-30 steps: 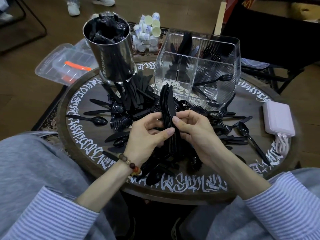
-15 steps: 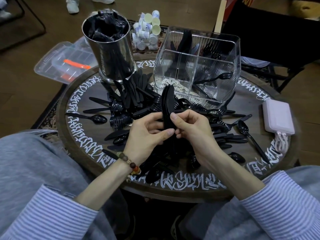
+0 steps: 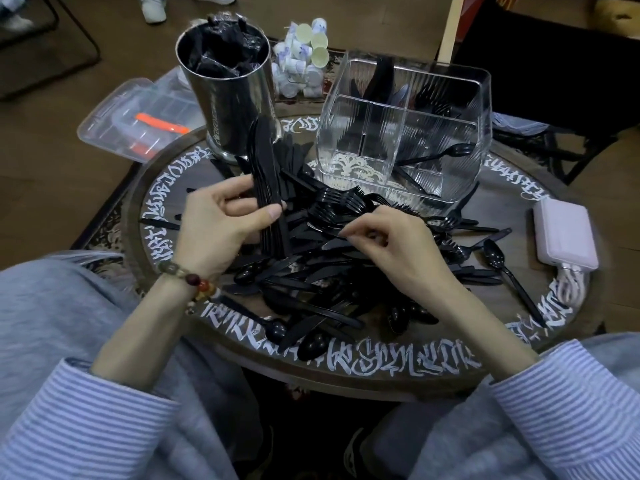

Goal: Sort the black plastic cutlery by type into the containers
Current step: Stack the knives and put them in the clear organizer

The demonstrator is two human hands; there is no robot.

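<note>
Item: knife stack point(image 3: 268, 188), gripped in the left hand point(image 3: 214, 230), thumb across its front. Long axis runs up and away from the hand, tips toward the steel canister point(image 3: 228, 98).

Item: right hand point(image 3: 394, 244), fingers curled, fingertips pinching at a knife point(image 3: 332, 244) in the loose pile point(image 3: 329, 271) just left of it. That knife lies roughly crosswise, between the two hands; the right hand is nearer.

Item: clear divided container point(image 3: 408, 133), beyond the right hand, already holding some cutlery.

Judgement: the coming move is likely lifting that knife across to the stack.

Obscured: the exact grip under the right fingertips; canister contents are dark, type unreadable; motion blur softens the pile.
</note>
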